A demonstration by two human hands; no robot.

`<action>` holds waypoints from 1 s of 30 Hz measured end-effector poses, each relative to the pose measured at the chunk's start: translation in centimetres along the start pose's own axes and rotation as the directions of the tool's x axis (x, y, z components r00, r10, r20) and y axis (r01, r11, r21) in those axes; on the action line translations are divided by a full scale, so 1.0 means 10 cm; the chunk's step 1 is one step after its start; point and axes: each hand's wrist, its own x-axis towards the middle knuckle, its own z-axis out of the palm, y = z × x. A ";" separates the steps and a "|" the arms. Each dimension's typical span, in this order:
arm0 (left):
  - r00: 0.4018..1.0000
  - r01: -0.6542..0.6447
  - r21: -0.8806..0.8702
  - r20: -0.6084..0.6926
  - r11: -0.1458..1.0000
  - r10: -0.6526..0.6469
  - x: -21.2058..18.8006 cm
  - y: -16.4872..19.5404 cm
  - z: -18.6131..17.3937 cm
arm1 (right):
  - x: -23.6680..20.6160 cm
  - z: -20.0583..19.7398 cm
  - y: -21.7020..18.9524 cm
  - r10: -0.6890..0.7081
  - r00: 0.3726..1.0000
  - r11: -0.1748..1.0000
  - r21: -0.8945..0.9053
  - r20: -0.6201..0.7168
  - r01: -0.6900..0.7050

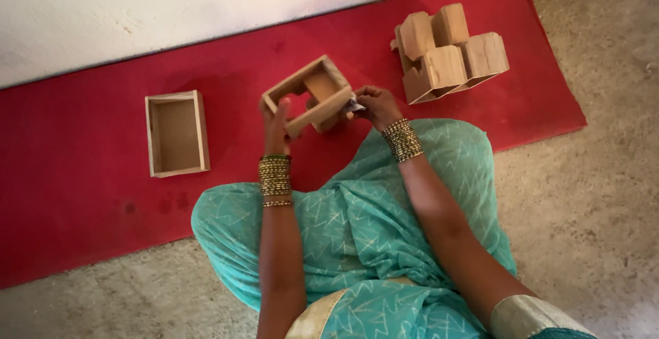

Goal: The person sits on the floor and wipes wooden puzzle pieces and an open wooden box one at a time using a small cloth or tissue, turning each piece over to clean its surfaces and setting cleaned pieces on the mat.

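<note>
Lap: teal patterned cloth (357,236), lower centre of frame.
Left hand (276,123): fingers grasping the open wooden box (309,95) at its left end, centre of frame.
Right hand (376,106): fingers pinching a small pale scrap (353,105) against the box's right end.
Red mat (82,202): carries an empty wooden tray (176,133), left.
Upper right: stack of wooden boxes (449,52).

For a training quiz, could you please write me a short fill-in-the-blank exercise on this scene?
1. The left hand and right hand hold an open wooden ____ above the mat.
2. The mat is ____ in colour.
3. A second open box lies on the mat to the ____ of the held box.
4. The stack of boxes stands on the mat, touched by ____ hand.

Missing words: box; red; left; neither
</note>
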 end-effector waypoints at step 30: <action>0.968 -0.198 -0.356 -0.217 0.913 0.126 0.03 -0.11 0.16 | 0.19 0.59 0.08 -0.824 0.556 0.452 -0.722 -0.113 0.523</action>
